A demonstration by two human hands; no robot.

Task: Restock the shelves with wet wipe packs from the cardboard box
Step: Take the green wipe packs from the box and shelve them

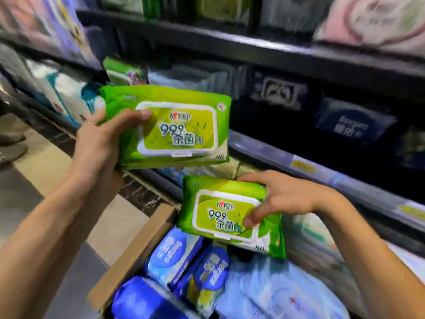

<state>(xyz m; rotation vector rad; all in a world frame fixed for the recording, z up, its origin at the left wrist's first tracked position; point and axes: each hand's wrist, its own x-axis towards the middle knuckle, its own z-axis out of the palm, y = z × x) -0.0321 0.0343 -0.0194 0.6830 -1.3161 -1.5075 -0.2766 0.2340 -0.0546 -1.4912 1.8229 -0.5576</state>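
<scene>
Though shelf stock (351, 120) blurred unreadable, left hand (101, 143) gripping upper green pack (179, 130), right hand (282, 196) the lower pack (220, 217).

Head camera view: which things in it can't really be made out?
- shelf goods, head view: motion blur smears their labels.
- cardboard box: cut off by the bottom edge; the blue packs hide what lies beneath.
- left hand: its fingers are hidden behind the upper green pack.
- right hand: its fingers are mostly hidden behind the lower green pack.
</scene>
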